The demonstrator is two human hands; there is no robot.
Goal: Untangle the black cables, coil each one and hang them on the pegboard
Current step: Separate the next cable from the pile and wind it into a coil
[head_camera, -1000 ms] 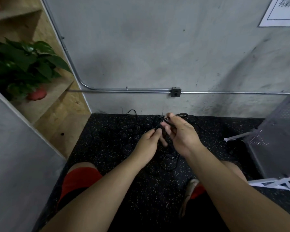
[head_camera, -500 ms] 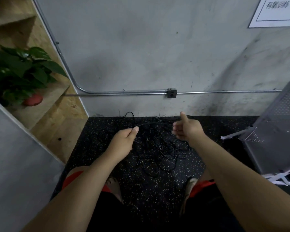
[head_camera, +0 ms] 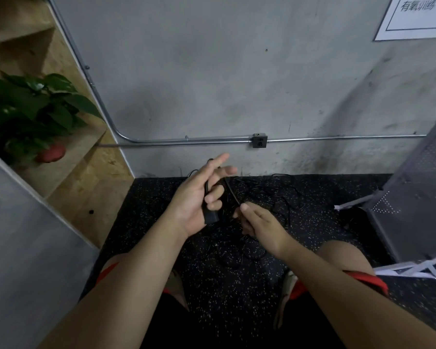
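A tangle of thin black cables [head_camera: 267, 195] lies on the speckled black floor mat near the wall. My left hand [head_camera: 199, 197] is raised palm up, with its two lower fingers curled round a black cable and its plug block [head_camera: 210, 215]; its other fingers are stretched out. My right hand [head_camera: 259, 222] sits just to the right and lower, pinching a taut stretch of black cable [head_camera: 233, 195] that runs up towards the left hand. A grey perforated pegboard [head_camera: 418, 197] leans at the right edge.
A grey concrete wall with a metal conduit and socket box [head_camera: 259, 140] rises behind the mat. A wooden shelf with a green plant [head_camera: 30, 114] stands at the left. My knees in red shorts and my shoes are low in view. A white frame [head_camera: 413, 269] props the pegboard.
Both hands have come back together from being spread apart. The left hand has turned palm up with a plug block in it, and the right hand has dropped lower, pinching the cable.
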